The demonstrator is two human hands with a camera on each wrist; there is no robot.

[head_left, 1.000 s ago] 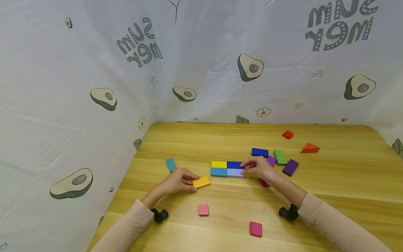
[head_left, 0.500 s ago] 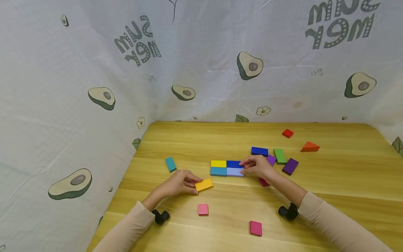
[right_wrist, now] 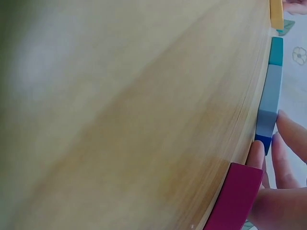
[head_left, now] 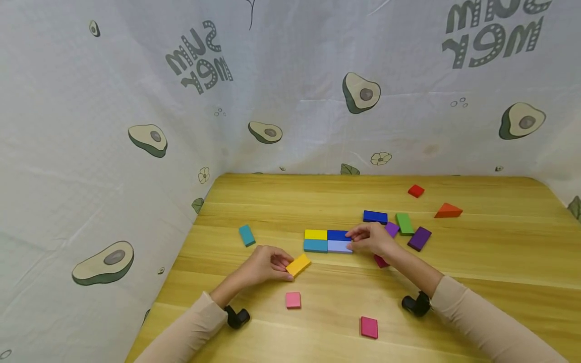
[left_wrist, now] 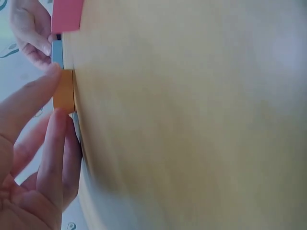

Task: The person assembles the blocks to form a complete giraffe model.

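Between thumb and fingers, my left hand [head_left: 265, 264] pinches an orange-yellow rectangular block [head_left: 298, 265], tilted beside the group. Four-coloured and flat, that group joins a yellow block [head_left: 315, 234], a teal block [head_left: 315, 245], a dark blue block [head_left: 339, 235] and a light blue block [head_left: 339, 246] edge to edge. My right hand [head_left: 374, 239] rests its fingertips on the right end of the two blue blocks; the right wrist view shows one fingertip against the light blue block [right_wrist: 271, 91]. In the left wrist view, the orange-yellow block [left_wrist: 64, 91] sits between the thumb and fingertips.
A loose teal block [head_left: 247, 235] lies at the left. Pink [head_left: 293, 300] and magenta [head_left: 369, 327] squares lie nearer the front. Right of the group are another dark blue block [head_left: 375, 217], a green block [head_left: 404, 224], purple pieces [head_left: 419, 238], a red piece [head_left: 416, 190] and an orange triangle [head_left: 448, 210].
My left hand has moved a little to the right with the orange-yellow block, which has turned to a steeper slant. The right hand has stayed at the blue blocks.
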